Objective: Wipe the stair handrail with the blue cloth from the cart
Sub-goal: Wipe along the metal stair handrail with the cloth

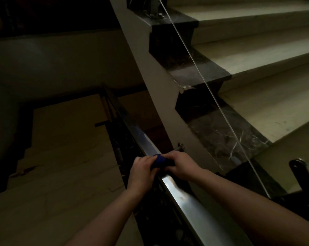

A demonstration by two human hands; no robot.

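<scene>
A shiny metal handrail (pixel 184 197) runs from the lower right up toward the middle of the dim stairwell. A blue cloth (pixel 160 161) is wrapped over the rail. My left hand (pixel 141 172) grips the cloth from the rail's left side. My right hand (pixel 179 166) grips it from the right side, fingers curled over the cloth and rail. Both forearms reach in from the bottom of the view. Most of the cloth is hidden under my fingers.
Pale stair treads with dark marble nosings (pixel 226 139) rise on the right behind a glass panel edge (pixel 203 80). A lower flight and landing (pixel 65 139) lie far below on the left. A black bracket (pixel 297 167) sits at the right.
</scene>
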